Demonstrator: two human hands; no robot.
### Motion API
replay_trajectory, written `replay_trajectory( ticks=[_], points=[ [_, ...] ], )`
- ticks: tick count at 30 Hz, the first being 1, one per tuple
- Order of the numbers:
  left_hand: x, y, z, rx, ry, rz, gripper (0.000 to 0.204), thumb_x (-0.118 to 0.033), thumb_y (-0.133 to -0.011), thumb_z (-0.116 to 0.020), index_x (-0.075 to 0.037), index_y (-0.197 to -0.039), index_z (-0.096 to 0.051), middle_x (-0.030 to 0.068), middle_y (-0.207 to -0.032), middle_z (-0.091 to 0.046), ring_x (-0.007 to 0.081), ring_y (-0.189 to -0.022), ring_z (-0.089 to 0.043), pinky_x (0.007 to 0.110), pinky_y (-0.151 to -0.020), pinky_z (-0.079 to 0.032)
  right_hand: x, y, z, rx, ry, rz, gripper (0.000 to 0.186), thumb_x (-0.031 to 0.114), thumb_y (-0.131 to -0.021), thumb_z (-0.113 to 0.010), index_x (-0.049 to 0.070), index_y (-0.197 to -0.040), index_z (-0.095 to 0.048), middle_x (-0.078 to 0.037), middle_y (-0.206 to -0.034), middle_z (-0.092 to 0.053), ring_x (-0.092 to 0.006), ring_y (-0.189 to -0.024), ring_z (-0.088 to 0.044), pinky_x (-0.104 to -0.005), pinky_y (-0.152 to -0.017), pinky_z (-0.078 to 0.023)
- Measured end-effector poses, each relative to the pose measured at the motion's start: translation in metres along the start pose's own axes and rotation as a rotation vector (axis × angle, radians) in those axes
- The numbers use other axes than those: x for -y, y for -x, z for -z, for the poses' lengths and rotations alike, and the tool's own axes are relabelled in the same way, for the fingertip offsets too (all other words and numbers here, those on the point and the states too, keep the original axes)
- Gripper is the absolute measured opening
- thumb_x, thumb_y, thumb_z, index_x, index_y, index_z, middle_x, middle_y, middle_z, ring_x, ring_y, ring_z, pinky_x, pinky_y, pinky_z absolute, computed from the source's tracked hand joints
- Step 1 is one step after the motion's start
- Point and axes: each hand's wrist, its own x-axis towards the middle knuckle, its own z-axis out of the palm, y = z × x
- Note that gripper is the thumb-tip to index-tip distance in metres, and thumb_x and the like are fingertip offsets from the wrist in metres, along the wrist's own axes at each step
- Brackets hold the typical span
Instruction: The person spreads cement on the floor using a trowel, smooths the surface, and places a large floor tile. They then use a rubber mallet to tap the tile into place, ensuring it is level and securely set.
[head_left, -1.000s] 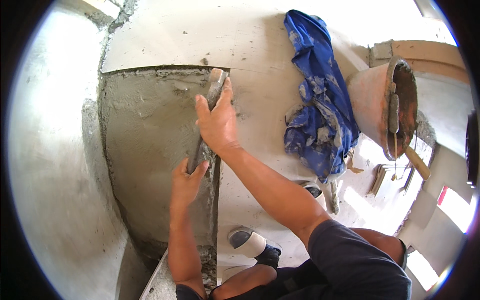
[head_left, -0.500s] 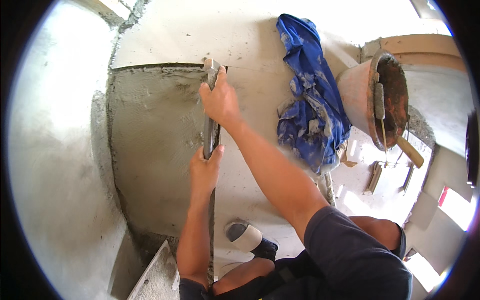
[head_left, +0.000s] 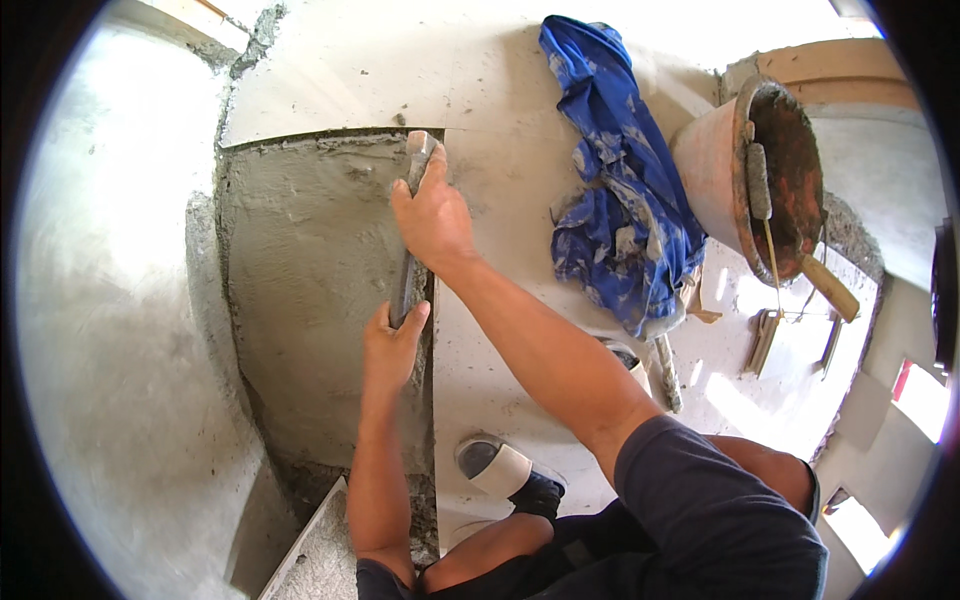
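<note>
Apparently screeding the mortar bed left of the frame's centre, with fingers of left hand and right hand clamped on a rectangular straightedge bar along the bed's right side, and probably needing even two-handed pressure for the next stroke.

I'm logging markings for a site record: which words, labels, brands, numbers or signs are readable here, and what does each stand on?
None can be read.
Pale patches on the blue cloth form no legible lettering.
The bucket and the bar show no readable marks.
The red strip at far right is too small to judge.
</note>
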Motion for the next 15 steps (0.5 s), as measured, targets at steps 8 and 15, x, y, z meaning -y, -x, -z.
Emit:
replay_trajectory(
  ticks=[8,15],
  points=[
    [-0.006,-0.016,0.004,-0.012,-0.122,-0.024,0.038,-0.033,-0.086,-0.07,0.003,-0.085,-0.058,0.0072,-0.069,-0.055,0.015,-0.064,-0.048,0.034,-0.059,-0.042,-0.004,-0.02,-0.007,-0.042,0.057,0.024,0.075,0.029,-0.089,-0.053,-0.014,-0.141,-0.02,-0.029,-0.087,-0.065,-0.0429,-0.082,-0.065,-0.0491,-0.075,-0.052],
    [-0.003,-0.007,-0.022,-0.041,0.066,-0.015,0.038,-0.033,-0.086,-0.069,0.001,-0.077,-0.056,0.0067,-0.063,-0.053,0.015,-0.059,-0.046,0.035,-0.056,-0.041,0.0,-0.032,0.0,-0.007,0.109,0.076,0.077,0.034,-0.087,-0.054,-0.01,-0.143,-0.024,-0.032,-0.095,-0.064,-0.044,-0.091,-0.064,-0.0473,-0.082,-0.051]
  ],
)
